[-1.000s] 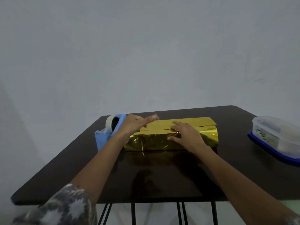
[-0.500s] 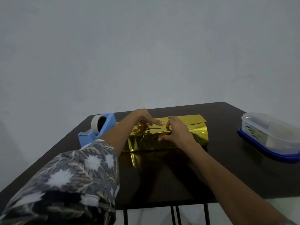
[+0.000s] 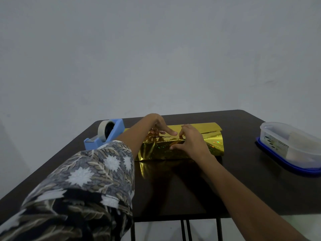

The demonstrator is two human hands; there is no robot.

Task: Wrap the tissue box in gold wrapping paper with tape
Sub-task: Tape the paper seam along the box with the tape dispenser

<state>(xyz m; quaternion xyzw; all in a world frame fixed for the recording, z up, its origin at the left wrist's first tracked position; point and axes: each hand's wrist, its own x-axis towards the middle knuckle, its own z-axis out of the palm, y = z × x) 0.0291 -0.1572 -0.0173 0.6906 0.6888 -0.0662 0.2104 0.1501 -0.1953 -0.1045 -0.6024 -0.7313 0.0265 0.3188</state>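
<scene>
left hand [image 3: 157, 124]: index finger straight, tip pressed down on the top seam of the gold wrapping paper [image 3: 156, 150]. other fingers tucked under, nothing visibly held. can't tell if there's tape under the fingertip

right hand [image 3: 192, 142] just beside it, its fingertips nearly meeting the left index. fingers bent down onto the same seam, thumb flat on the near face. spread and pressing, not clamped

tissue box: fully hidden inside the paper, directly under both hands, only the boxy outline shows

paper is shiny crinkled foil with rainbow flecks, and the overlapping flap edge runs along the top. past the right hand it overhangs as an open curved end. the end by the left forearm is blocked by the arm

left of the left hand: blue plastic tape dispenser [image 3: 114, 132] with a white tape roll [image 3: 101, 132], base partly behind the leaf-patterned sleeve [image 3: 86, 180]

well right of the right hand: clear plastic container [image 3: 291, 145] with a blue rim at the bottom, cut off by the frame edge, label too small to read

all on a dark glossy table [image 3: 251, 188], which mirrors the gold just nearer than the hands
</scene>
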